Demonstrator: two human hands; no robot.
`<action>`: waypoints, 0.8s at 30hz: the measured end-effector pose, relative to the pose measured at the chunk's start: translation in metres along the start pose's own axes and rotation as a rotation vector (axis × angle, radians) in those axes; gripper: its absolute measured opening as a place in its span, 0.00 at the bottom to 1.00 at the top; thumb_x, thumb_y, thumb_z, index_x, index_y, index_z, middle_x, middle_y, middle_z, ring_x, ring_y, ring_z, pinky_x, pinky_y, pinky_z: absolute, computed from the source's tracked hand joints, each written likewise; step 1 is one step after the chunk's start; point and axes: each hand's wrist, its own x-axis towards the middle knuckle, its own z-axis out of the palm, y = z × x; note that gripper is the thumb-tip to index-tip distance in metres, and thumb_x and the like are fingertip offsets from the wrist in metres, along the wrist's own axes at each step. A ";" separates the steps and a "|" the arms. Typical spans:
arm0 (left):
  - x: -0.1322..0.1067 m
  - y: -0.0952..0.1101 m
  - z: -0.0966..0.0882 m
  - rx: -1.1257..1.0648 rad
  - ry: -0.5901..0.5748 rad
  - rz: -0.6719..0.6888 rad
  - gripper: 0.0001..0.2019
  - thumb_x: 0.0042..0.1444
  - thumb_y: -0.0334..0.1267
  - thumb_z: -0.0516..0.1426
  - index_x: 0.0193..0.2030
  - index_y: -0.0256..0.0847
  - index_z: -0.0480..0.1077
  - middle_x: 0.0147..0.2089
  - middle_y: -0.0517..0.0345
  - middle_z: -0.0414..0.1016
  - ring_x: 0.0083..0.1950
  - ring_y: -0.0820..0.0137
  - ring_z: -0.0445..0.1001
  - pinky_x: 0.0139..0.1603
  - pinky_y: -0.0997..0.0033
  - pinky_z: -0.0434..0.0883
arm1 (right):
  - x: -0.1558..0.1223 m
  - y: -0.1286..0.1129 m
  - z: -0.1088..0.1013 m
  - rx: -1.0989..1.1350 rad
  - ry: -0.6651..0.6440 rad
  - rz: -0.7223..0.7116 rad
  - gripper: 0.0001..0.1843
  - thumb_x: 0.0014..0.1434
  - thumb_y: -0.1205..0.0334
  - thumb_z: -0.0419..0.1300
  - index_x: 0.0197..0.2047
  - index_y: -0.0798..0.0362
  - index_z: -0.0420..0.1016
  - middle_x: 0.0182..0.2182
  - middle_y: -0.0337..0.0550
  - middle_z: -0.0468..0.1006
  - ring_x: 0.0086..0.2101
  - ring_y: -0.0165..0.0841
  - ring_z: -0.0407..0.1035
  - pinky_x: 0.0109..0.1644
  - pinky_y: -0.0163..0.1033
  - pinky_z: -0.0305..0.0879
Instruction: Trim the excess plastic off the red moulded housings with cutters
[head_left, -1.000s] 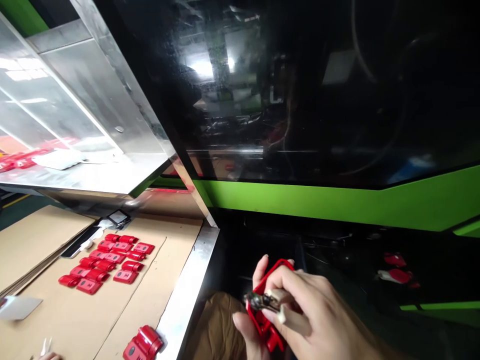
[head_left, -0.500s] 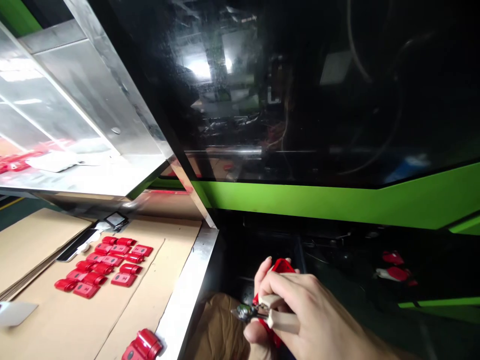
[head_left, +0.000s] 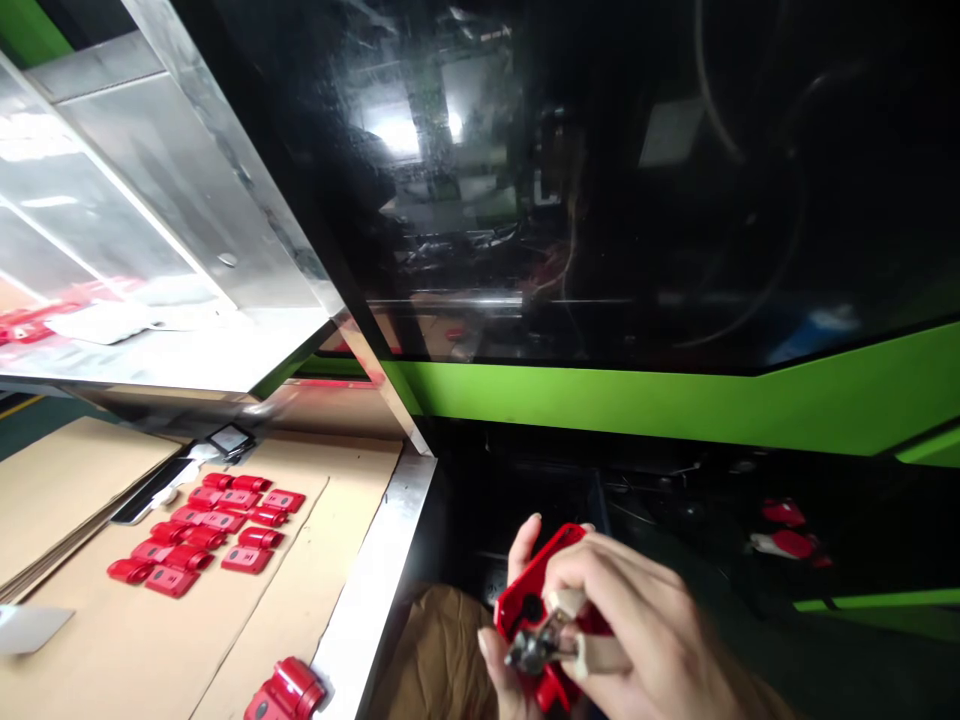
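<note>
My left hand (head_left: pixel 510 640) grips a red plastic part (head_left: pixel 536 600) at the bottom middle of the view, its fingers wrapped round the far side. My right hand (head_left: pixel 645 630) lies over it from the right and is closed on a small tool with a pale handle (head_left: pixel 581 655) and a metal tip (head_left: pixel 529 650). The tip touches the red part's near face. Both hands hover over a dark gap beside the bench.
Several red parts (head_left: pixel 210 530) lie in rows on a cardboard sheet (head_left: pixel 112 640) at the left. One bigger red part (head_left: pixel 285 690) sits by the steel bench edge (head_left: pixel 375 580). A green machine (head_left: pixel 675 405) with a dark window fills the back. More red pieces (head_left: pixel 787 530) lie inside at right.
The red part has been turned in my left hand so its flat face shows. My right hand has shifted the tool's tip down onto that face.
</note>
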 end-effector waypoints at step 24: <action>-0.004 0.019 0.014 -0.272 -0.426 -0.133 0.45 0.55 0.76 0.33 0.64 0.54 0.68 0.55 0.39 0.76 0.48 0.56 0.79 0.41 0.64 0.75 | -0.019 0.042 -0.052 -0.244 0.255 0.209 0.08 0.63 0.61 0.62 0.46 0.45 0.72 0.41 0.37 0.80 0.38 0.31 0.78 0.43 0.31 0.74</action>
